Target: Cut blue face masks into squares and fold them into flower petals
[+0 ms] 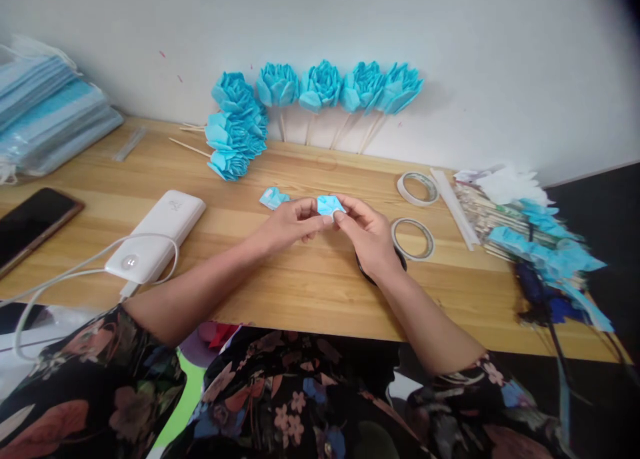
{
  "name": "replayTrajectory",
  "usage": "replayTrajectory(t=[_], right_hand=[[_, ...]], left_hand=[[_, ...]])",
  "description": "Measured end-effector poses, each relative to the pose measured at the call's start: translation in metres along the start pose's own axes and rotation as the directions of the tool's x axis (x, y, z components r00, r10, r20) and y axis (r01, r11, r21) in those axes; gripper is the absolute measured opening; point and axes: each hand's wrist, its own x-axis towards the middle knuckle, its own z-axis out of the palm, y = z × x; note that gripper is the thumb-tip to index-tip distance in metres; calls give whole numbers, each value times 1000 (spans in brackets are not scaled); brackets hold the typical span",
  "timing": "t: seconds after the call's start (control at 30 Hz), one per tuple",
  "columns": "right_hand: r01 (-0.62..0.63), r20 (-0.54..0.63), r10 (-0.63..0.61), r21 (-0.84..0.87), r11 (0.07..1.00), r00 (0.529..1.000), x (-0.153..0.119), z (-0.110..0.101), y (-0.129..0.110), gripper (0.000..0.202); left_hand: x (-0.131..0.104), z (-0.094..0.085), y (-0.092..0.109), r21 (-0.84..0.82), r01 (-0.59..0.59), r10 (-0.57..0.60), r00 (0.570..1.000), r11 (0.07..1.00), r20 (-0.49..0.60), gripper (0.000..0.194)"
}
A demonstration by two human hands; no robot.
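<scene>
Between my two hands, above the middle of the wooden table, is a small folded blue piece. My left hand pinches its lower left side between thumb and fingers. On its right side, my right hand grips it with the thumb in front and the fingers behind. Another folded blue piece lies on the table just beyond my left hand. A black round object is partly hidden under my right hand and wrist.
Blue flowers on sticks lean against the wall; more lie left of them. Tape rolls, white sticks and piled blue scraps are right. A power bank, phone and packed masks are left.
</scene>
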Motion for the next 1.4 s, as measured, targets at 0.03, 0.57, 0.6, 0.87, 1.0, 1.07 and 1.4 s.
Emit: replayTrajectory(t=[0.03, 0.57, 0.6, 0.87, 1.0, 1.07, 1.4], right_hand=[[-1, 0, 1, 3, 1000, 1000, 0, 0, 0, 31], [-63, 37, 65, -38, 997, 997, 3, -4, -5, 23], [-67, 36, 69, -40, 997, 997, 3, -4, -5, 24], [-66, 17, 66, -27, 997, 998, 2, -4, -4, 20], [-82, 16, 83, -33, 996, 996, 1, -4, -6, 21], [-92, 22, 93, -42, 995, 995, 1, -3, -8, 21], [-73, 90, 71, 19, 997, 993, 1, -6, -6, 27]], left_hand=[[0, 1, 0, 10, -8, 8, 1000, 1000, 0, 27], [-1, 0, 3, 149, -24, 43, 991, 989, -127, 19], [-1, 0, 3, 143, -21, 38, 992, 989, -121, 20], [-1, -4, 1, 87, -58, 66, 993, 995, -102, 34], [0, -4, 1, 127, -23, 36, 994, 992, -100, 32], [0, -5, 0, 161, -2, 19, 995, 987, -101, 28], [0, -4, -1, 186, -37, 61, 990, 982, -127, 25]])
